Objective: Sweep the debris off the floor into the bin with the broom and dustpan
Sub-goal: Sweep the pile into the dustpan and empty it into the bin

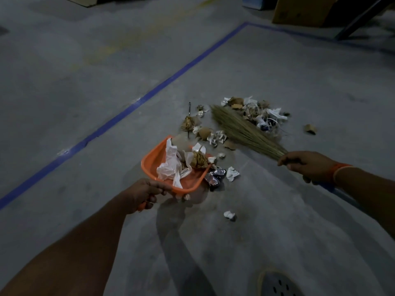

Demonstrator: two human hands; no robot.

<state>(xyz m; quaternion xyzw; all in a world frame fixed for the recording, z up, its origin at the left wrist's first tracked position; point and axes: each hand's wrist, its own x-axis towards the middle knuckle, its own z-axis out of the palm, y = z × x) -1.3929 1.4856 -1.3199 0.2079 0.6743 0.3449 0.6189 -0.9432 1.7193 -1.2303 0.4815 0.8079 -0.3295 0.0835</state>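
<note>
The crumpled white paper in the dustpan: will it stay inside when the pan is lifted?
Probably light: the paper is thin, crumpled and stands loosely above the dustpan rim. It may shift or blow out if the left hand tilts or moves fast. Likely soft, not stiff, so it would give under the broom.

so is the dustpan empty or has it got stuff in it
Partly full: the orange dustpan holds crumpled white paper and a brownish wrapper.

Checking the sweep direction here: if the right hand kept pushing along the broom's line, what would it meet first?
Probably the cardboard scrap and crumpled paper beside the broom bristles, which the right hand grips. The larger debris pile lies beyond; depth is uncertain.
</note>
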